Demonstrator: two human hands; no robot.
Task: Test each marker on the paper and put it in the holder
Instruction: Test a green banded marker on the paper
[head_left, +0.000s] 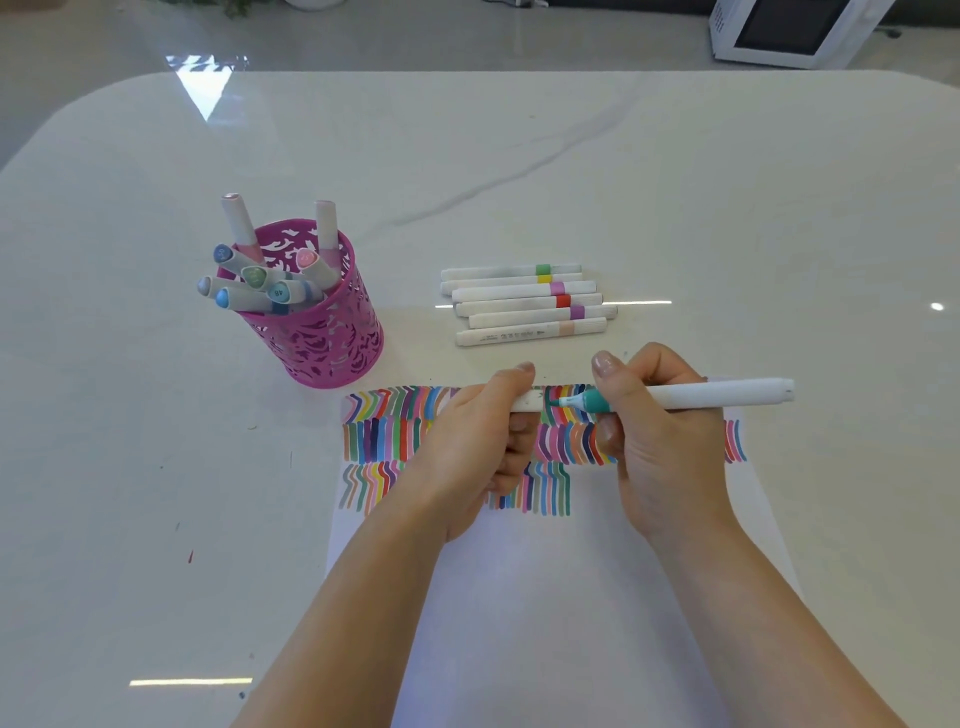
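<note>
While it is uncapped, teal marker (727, 395): level above the paper (545, 597), tip facing the cap (527, 401).
Right hand (660, 452): grip closed round the barrel.
Left hand (467, 452): grip pinches cap, aligned for joining.
Holder (317, 322): near left, ready for drop-off.

My left hand (478, 441) hides most of cap (527, 402). My right hand (660, 447) covers teal marker (727, 394) middle, paper (545, 597) strokes. White appliance (779, 31) cut by top edge.
</note>
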